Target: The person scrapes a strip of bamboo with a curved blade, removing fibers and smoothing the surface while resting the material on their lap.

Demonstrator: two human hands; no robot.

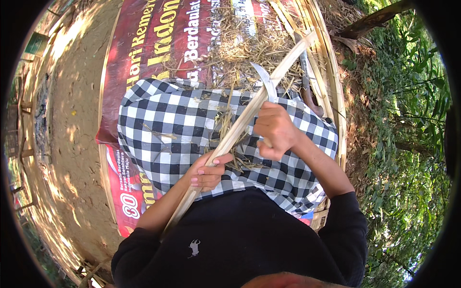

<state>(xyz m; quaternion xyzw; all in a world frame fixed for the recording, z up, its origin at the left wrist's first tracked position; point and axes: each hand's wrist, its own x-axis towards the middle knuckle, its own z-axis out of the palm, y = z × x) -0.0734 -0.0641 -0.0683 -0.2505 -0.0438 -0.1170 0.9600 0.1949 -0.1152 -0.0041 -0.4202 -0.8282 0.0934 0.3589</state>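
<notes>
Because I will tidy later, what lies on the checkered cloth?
Pale shavings lie on the checkered cloth. What the wooden strip, left hand and right hand cover cannot be seen.

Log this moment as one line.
left hand: gripping wooden strip; right hand: gripping curved knife; knife: crossing strip; shavings: on checkered cloth

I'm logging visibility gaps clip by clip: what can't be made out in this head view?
Head view, hidden: most of the handle of the curved knife, inside the right grip.
Head view, hidden: the lower end of the wooden strip, lost between the left sleeve and dark shirt.
Head view, cut off: the far end of the red banner, by the top edge.
</notes>
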